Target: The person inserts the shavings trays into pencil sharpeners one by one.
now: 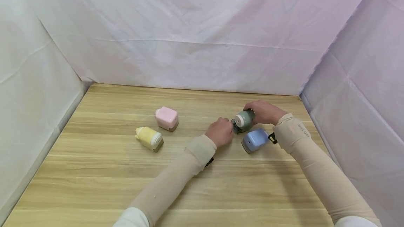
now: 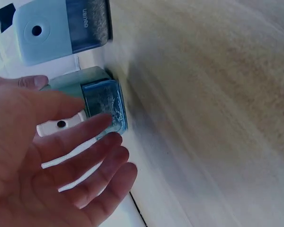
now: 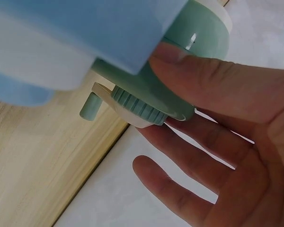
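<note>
A green crank pencil sharpener [image 1: 248,119] is held by my right hand [image 1: 266,112]. In the right wrist view my thumb [image 3: 189,75] lies along its green body, fingers on the far side, near the crank handle [image 3: 90,107]. My left hand [image 1: 220,131] is beside its dark transparent shavings drawer [image 2: 104,104]. In the left wrist view the fingers are loosely bent, with thumb and index finger in front of the drawer; whether they touch it I cannot tell. A blue pencil sharpener [image 1: 255,140] stands just in front of the right hand.
To the left on the wooden table [image 1: 104,164] are a pink sharpener [image 1: 166,117] and a yellow sharpener [image 1: 147,137]. White cloth [image 1: 195,62] hangs behind the table and along both sides. The blue sharpener sits close to the right wrist.
</note>
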The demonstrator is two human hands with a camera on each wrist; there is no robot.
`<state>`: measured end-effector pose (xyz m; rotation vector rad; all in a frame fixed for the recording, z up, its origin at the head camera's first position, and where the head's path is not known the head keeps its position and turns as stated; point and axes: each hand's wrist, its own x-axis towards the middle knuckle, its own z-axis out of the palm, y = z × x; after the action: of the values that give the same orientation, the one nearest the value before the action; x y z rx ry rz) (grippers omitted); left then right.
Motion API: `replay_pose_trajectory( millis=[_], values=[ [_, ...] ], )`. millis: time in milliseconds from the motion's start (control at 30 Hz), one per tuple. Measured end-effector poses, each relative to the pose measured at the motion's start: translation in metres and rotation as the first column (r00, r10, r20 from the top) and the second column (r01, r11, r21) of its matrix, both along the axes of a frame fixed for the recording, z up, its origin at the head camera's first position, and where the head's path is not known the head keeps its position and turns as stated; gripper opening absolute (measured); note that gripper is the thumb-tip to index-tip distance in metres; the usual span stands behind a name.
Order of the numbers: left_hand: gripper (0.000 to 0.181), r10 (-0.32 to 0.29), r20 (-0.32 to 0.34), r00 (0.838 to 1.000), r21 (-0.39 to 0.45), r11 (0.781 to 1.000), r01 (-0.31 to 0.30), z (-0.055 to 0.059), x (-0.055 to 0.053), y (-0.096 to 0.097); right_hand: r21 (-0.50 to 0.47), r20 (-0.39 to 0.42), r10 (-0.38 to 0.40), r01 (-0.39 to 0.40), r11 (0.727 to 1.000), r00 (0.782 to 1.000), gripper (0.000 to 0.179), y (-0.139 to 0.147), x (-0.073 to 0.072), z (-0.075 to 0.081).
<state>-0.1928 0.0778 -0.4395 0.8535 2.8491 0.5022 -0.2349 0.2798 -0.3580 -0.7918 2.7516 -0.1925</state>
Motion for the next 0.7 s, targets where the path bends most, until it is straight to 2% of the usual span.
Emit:
replay_pose_trajectory(
  millis=[100, 200, 467, 700],
  values=[
    [0.02, -0.045, -0.028, 0.999, -0.041, 0.998, 0.044, -0.001, 0.003, 0.003, -0.006, -0.001, 0.001, -0.001, 1.0, 1.0, 0.044, 0.001, -0.001, -0.002],
    [0.02, -0.065, -0.056, 0.996, -0.065, 0.996, 0.062, -0.004, 0.006, 0.007, -0.011, -0.007, 0.01, -0.01, 1.0, 1.0, 0.043, 0.001, -0.001, -0.002],
    [0.022, -0.073, -0.087, 0.993, -0.106, 0.992, 0.064, -0.008, 0.013, 0.014, -0.008, -0.002, -0.007, 0.007, 1.0, 1.0, 0.043, 0.0, -0.001, -0.002],
    [0.025, -0.08, -0.093, 0.992, -0.119, 0.99, 0.069, -0.006, 0.014, 0.016, -0.005, -0.006, 0.004, -0.004, 1.0, 1.0, 0.044, 0.0, -0.001, -0.001]
  ],
)
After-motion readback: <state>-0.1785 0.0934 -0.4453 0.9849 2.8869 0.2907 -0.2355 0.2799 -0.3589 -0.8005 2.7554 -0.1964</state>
